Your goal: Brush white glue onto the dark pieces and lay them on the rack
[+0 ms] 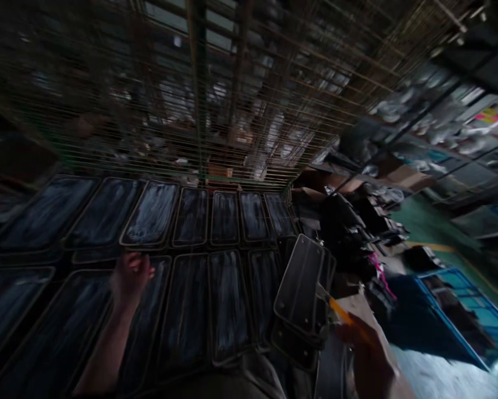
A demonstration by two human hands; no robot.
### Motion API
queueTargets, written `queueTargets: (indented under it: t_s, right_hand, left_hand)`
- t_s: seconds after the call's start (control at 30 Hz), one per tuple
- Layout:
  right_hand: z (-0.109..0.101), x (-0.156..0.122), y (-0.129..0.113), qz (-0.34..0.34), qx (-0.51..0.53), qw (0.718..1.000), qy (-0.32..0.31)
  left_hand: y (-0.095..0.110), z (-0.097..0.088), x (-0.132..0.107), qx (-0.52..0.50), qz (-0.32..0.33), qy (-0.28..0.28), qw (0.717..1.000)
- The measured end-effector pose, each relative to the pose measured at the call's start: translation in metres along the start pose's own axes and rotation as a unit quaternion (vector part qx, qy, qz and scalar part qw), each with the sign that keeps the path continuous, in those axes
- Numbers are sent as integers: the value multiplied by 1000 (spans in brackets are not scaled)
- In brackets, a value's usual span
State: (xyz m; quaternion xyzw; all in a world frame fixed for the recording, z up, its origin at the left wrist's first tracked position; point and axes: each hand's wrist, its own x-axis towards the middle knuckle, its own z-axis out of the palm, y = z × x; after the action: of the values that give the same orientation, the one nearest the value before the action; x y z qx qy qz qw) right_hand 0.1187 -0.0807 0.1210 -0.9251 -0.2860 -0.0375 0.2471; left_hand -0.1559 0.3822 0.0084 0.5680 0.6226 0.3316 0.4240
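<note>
My left hand (131,274) is over the rows of black rectangular panels (189,302), its fingers loosely curled and apart with nothing seen in them. Many panels, such as one just beyond this hand (151,213), carry streaky whitish smears. At the right, my right hand (363,346) is closed around a brush (340,310) with an orange handle. The brush's tip is against or just over the right edge of a stacked black panel (301,280) with pale edging and small studs. Blur hides whether they touch. This panel looks plain, without white streaks.
A green-framed wire mesh (199,111) rises behind the panels, with shelves of clear-wrapped goods beyond. To the right are a heap of black pieces (344,221), a brown cardboard surface (359,307) and a blue-framed crate (460,316) by the green floor (434,221).
</note>
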Motion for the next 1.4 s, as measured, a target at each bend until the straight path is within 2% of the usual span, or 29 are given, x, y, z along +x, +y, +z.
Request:
queueTargets:
  t_s: [0.03,0.07,0.13,0.2,0.23,0.3,0.37,0.47,0.53,0.63,0.73,0.83,0.93,1.03,1.1,1.2,1.3,1.4]
  right_hand:
    - [4,5,10,9,14,1000,14]
    - [9,14,18,6,55,998,15]
    - [20,40,30,3,87,996,7]
    - [28,72,36,-19,85,996,-7]
    - [30,87,38,-32,80,996,-14]
    - [31,115,44,-57,74,995,-26]
    - [32,137,52,-77,68,994,-33]
    - [35,154,64,-100,54,992,-47]
    - [37,153,70,-111,49,990,-68]
    - [36,133,73,-130,49,984,-111]
    - [26,95,68,-158,53,974,-156]
    - [9,53,57,-175,66,959,-211]
    - [-12,23,43,-170,102,940,-276]
    - [-25,11,32,-138,165,921,-324]
    - [-23,14,29,-109,214,906,-348]
    - [-6,35,32,-76,274,888,-362]
    - [10,68,39,-57,326,889,-317]
    - [12,99,43,-28,361,896,-256]
  left_hand:
    - [-1,11,-26,-37,-9,-89,995]
    - [1,24,-56,-62,-21,-195,979]
    - [7,54,-121,-56,-30,-402,913]
    - [15,87,-178,-42,-26,-522,852]
    - [18,103,-200,-27,-21,-539,842]
    - [23,130,-230,-3,3,-533,846]
    - [26,149,-246,10,19,-501,865]
    - [30,166,-256,17,17,-470,882]
    - [34,173,-261,14,7,-465,885]
    - [39,178,-271,-7,-34,-453,891]
    - [41,180,-278,-34,-82,-444,892]
    - [38,180,-281,-69,-85,-448,887]
    - [34,180,-282,-94,-89,-456,881]
    - [33,181,-282,-112,-103,-463,873]
    - [35,181,-282,-124,-102,-467,869]
    - [40,180,-283,-122,-91,-468,871]
    - [43,178,-283,-120,-76,-462,876]
    - [44,176,-282,-128,-69,-464,874]
